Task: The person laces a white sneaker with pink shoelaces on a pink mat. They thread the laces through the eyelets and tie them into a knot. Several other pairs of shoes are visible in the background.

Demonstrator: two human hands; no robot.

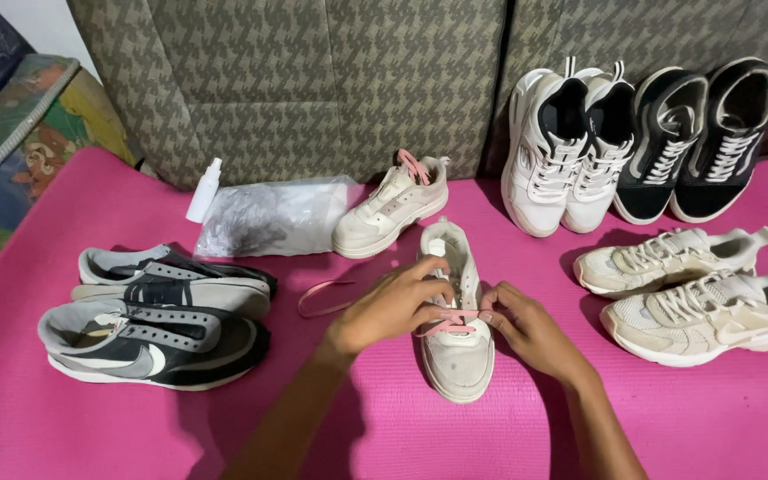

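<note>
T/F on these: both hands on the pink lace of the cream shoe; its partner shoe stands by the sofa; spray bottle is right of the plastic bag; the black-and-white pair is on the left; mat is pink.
1. Both the left hand and the right hand are at the pink lace of the cream shoe. True.
2. The partner shoe stands by the sofa. True.
3. The spray bottle is right of the plastic bag. False: it is left of it.
4. The black-and-white pair is on the left. False: it is far right; grey-and-black sneakers lie on the left.
5. The mat is pink. True.
</note>
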